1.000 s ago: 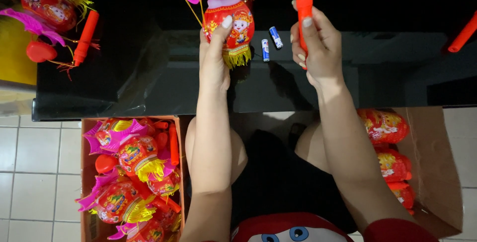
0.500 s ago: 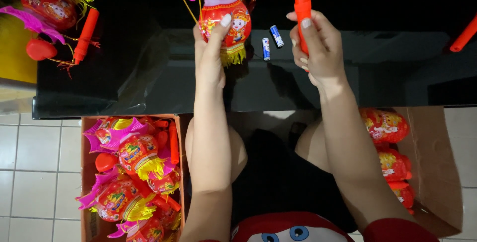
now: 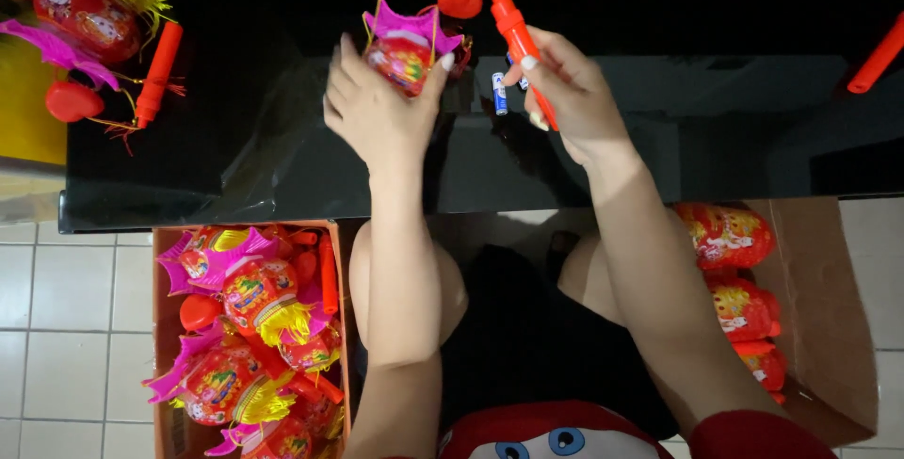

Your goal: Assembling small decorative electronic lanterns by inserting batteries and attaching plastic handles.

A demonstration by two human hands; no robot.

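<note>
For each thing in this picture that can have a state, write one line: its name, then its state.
toy lantern: gripped in left hand, tipped over the table.
red handle stick: held slanted in right hand.
batteries: loose on the black table.
left box: open, full of lanterns.
right box: open, partly filled.

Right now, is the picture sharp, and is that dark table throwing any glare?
Head view: the glossy black table reflects soft grey light across its near half; the left hand on the red lantern and the right hand holding the orange stick look reasonably sharp; the edges bow from wide-angle distortion.
</note>
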